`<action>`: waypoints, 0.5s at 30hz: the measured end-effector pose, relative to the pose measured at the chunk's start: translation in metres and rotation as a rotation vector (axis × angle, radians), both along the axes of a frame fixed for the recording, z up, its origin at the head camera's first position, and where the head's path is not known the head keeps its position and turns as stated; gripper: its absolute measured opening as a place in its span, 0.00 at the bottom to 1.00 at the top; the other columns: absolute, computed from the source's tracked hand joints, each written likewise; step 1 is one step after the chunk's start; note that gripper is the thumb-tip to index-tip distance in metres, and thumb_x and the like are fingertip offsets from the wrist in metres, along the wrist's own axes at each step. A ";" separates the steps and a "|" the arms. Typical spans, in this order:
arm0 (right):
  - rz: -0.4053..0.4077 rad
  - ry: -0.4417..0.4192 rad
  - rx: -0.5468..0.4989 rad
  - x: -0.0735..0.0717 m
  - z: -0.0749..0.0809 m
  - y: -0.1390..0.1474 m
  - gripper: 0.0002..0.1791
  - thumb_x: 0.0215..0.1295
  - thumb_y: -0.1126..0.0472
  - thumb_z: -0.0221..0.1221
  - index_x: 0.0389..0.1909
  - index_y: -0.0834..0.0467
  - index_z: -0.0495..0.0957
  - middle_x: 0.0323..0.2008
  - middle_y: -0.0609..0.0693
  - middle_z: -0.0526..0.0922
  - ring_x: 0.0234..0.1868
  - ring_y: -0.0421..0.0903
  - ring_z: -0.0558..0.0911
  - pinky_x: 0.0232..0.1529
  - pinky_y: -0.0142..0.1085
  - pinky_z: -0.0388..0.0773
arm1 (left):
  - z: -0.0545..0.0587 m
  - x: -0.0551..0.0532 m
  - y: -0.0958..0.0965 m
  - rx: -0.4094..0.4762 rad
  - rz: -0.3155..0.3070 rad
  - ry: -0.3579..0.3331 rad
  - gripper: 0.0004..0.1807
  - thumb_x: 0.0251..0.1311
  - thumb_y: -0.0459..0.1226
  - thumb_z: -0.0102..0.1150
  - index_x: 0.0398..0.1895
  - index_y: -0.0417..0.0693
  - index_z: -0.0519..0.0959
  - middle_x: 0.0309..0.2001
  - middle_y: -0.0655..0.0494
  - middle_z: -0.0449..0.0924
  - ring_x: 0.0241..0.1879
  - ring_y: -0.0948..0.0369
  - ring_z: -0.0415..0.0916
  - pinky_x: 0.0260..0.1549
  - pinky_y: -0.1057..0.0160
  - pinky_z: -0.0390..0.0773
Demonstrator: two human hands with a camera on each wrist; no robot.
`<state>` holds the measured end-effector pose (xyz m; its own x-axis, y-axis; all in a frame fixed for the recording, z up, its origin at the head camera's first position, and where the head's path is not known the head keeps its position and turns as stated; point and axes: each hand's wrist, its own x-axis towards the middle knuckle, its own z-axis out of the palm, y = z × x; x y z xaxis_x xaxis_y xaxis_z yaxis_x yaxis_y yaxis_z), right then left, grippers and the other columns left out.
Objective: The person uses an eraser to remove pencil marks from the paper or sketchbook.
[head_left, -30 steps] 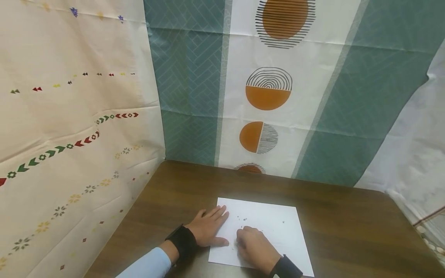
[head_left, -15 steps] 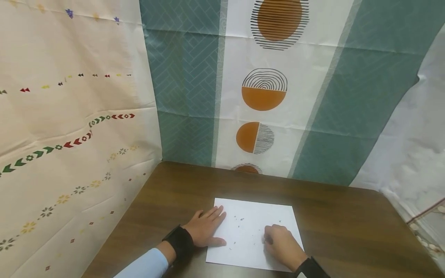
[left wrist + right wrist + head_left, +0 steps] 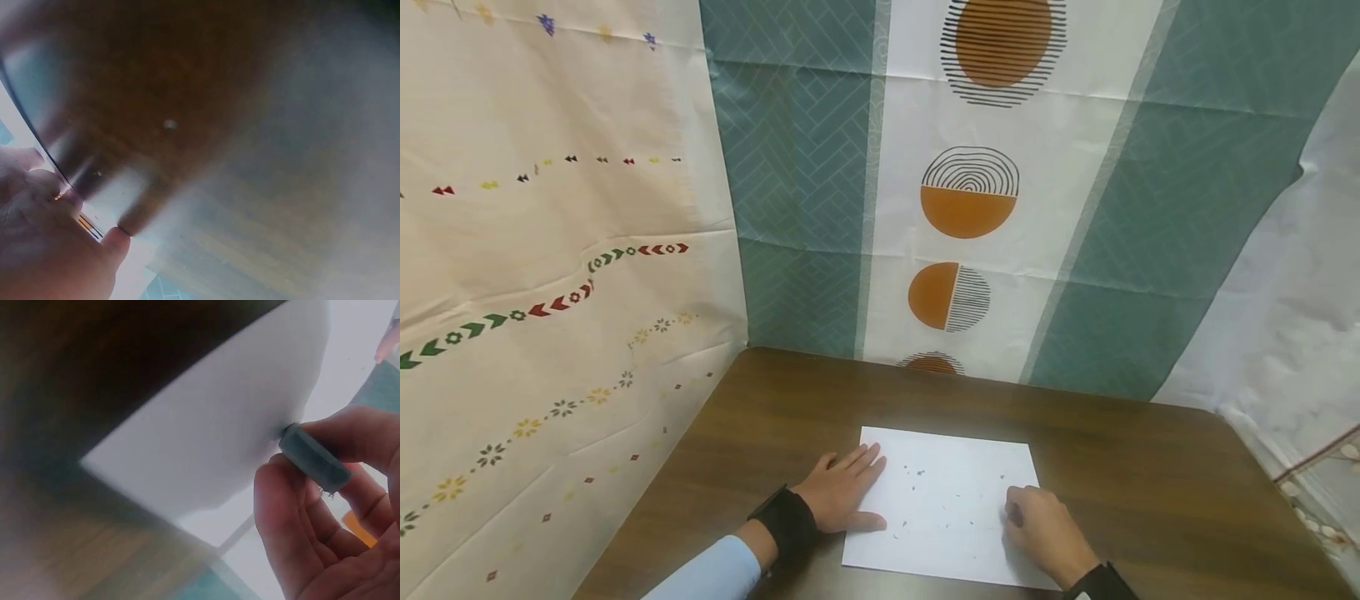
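Observation:
A sheet of white paper lies flat on the brown table. My left hand rests spread over its left edge, fingers straight and thumb out to the side. At the right side of the sheet, my right hand pinches a small dark grey-green eraser between thumb and fingers. In the right wrist view the eraser's end meets the paper, and bits of crumb cling to its other end. In the head view the hand hides the eraser. Dark eraser crumbs lie scattered on the sheet.
The wooden table reaches back to a green and white patterned curtain. A cream printed cloth hangs along the left side, and a whitish cloth along the right. Both wrists wear black bands.
My right hand has moved rightward across the sheet with the eraser, from near the middle to the right edge. More crumbs are visible where it was. My left hand has stayed in place.

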<state>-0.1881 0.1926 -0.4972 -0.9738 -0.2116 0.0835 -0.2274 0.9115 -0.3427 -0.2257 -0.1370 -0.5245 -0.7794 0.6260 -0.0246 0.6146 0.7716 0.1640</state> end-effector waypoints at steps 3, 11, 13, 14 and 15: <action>0.018 0.017 -0.032 0.003 0.003 -0.007 0.08 0.47 0.66 0.63 0.19 0.52 0.73 0.18 0.41 0.72 0.22 0.39 0.68 0.26 0.39 0.73 | 0.003 0.002 -0.001 -0.005 -0.001 0.005 0.49 0.54 0.70 0.40 0.72 0.49 0.52 0.73 0.51 0.44 0.69 0.55 0.40 0.57 0.32 0.51; 0.061 0.087 -0.031 0.009 0.013 -0.028 0.09 0.44 0.66 0.64 0.19 0.50 0.74 0.18 0.38 0.71 0.22 0.36 0.68 0.25 0.35 0.74 | 0.015 0.005 0.001 -0.028 0.008 -0.014 0.49 0.55 0.69 0.41 0.72 0.49 0.52 0.72 0.51 0.44 0.69 0.54 0.40 0.58 0.33 0.52; 0.076 0.086 -0.031 0.010 0.014 -0.032 0.09 0.44 0.66 0.64 0.20 0.50 0.74 0.19 0.38 0.71 0.22 0.36 0.68 0.25 0.34 0.73 | 0.014 0.006 0.002 -0.028 0.007 -0.012 0.49 0.54 0.69 0.41 0.72 0.49 0.52 0.72 0.51 0.44 0.69 0.54 0.40 0.58 0.33 0.52; 0.085 0.082 -0.035 0.010 0.015 -0.035 0.09 0.45 0.66 0.64 0.20 0.50 0.74 0.19 0.38 0.71 0.22 0.35 0.68 0.25 0.34 0.73 | 0.013 0.005 0.002 -0.027 0.005 -0.008 0.49 0.54 0.70 0.41 0.72 0.49 0.52 0.72 0.51 0.44 0.69 0.54 0.40 0.58 0.33 0.52; 0.096 0.085 -0.042 0.010 0.016 -0.037 0.09 0.44 0.66 0.63 0.20 0.50 0.74 0.19 0.38 0.71 0.22 0.35 0.68 0.24 0.33 0.73 | 0.013 0.005 0.002 -0.025 0.003 -0.008 0.49 0.54 0.70 0.41 0.72 0.49 0.52 0.72 0.51 0.44 0.69 0.54 0.40 0.58 0.33 0.52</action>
<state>-0.1778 0.1555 -0.4816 -0.9383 -0.2981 0.1753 -0.3427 0.8695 -0.3558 -0.2203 -0.1353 -0.5119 -0.7812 0.6226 -0.0458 0.6109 0.7774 0.1496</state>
